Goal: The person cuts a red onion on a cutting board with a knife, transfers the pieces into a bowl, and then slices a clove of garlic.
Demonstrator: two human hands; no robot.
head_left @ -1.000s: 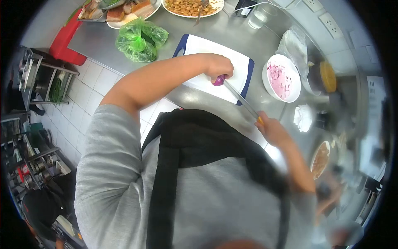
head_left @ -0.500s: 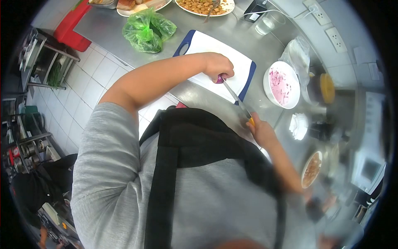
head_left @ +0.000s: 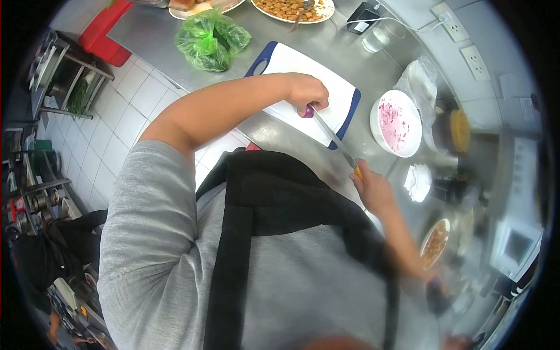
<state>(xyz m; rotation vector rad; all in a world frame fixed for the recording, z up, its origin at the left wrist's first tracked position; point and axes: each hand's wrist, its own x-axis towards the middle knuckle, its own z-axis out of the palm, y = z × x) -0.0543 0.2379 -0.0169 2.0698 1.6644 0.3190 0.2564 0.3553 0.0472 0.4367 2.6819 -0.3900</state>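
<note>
In the head view my left hand [head_left: 309, 95] is closed over a purple onion [head_left: 308, 111], pressed on the white cutting board [head_left: 291, 61] with blue edges. My fingers hide most of the onion. Closed round the yellow handle of a knife [head_left: 335, 139] is my right hand [head_left: 373, 185], just off the near right edge of the board. The blade slants up and left across that edge, its tip end at the onion. To the right of the board stands a white bowl [head_left: 376, 135] holding chopped pink-purple pieces.
A green plastic bag [head_left: 211, 42] lies left of the board. Behind it are plates of food, one a plate of brown cubes [head_left: 291, 10] with a spoon. A glass [head_left: 376, 41], a clear bag [head_left: 419, 76] and a bowl of brown food [head_left: 436, 244] line the right. Another person [head_left: 41, 256] is at lower left.
The whole view has shifted slightly. Both hands keep their hold on the onion and the knife, with little visible movement between them.
</note>
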